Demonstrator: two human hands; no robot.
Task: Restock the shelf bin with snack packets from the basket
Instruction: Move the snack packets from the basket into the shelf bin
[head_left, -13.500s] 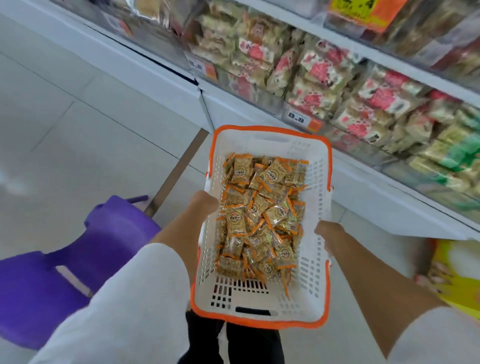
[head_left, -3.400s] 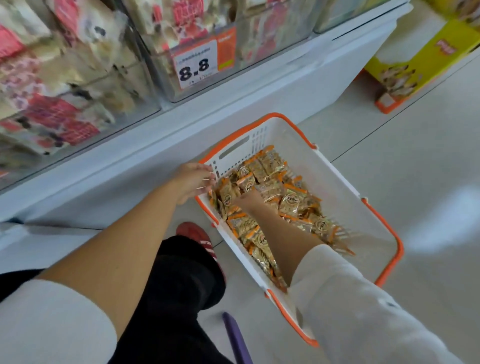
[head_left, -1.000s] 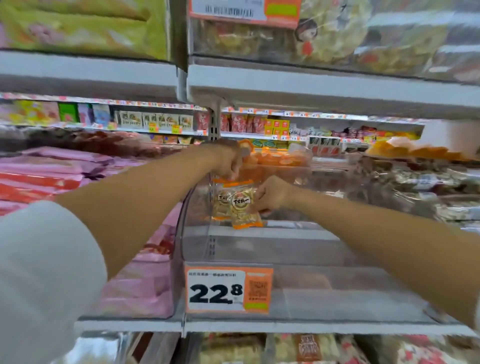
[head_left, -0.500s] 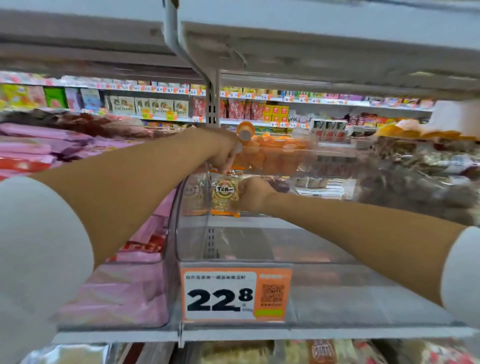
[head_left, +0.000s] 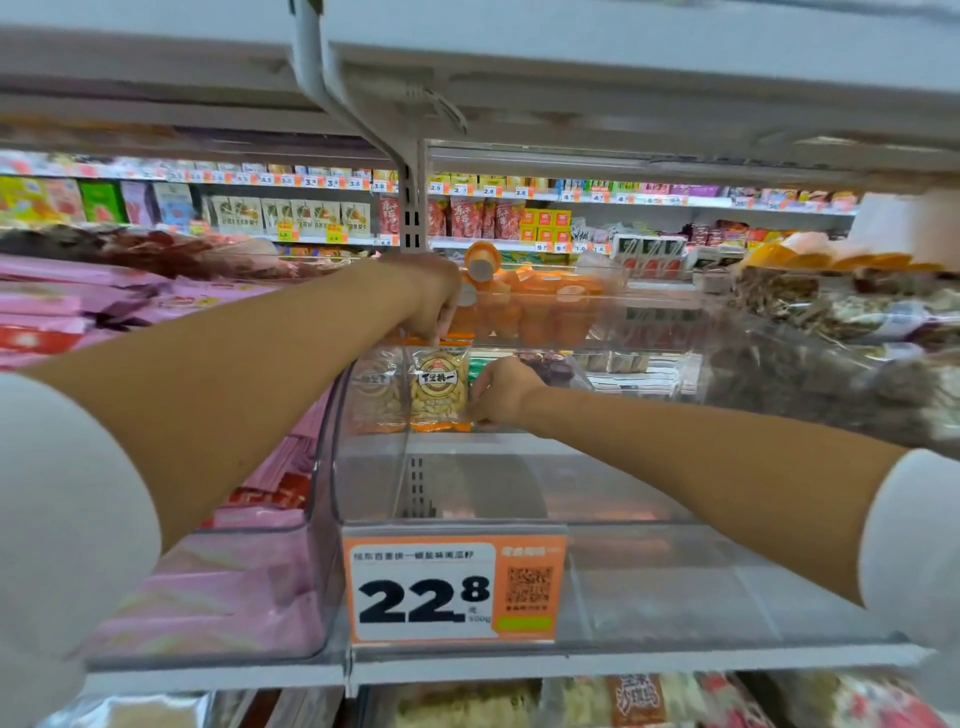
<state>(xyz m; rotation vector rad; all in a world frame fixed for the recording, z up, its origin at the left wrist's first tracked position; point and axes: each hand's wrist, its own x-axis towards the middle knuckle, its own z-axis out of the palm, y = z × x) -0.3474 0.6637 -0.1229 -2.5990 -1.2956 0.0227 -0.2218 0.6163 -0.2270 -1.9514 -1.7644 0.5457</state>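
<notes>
While both hands reach deep into the clear shelf bin (head_left: 675, 582), one snack packet (head_left: 439, 389) stands upright at the bin's eleven o'clock corner, close to the left wall. The left hand (head_left: 428, 299) pinches its orange top seal from twelve o'clock. The right hand (head_left: 504, 389) curls round its edge at three o'clock. This looks like the placing step. Next, both grips should release without tipping it, then reach for the basket, which is out of view.

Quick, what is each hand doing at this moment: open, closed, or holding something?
Left hand: closed, pinches the top edge of the snack packet.
Right hand: closed, fingers hold the same packet at its right side.
</notes>
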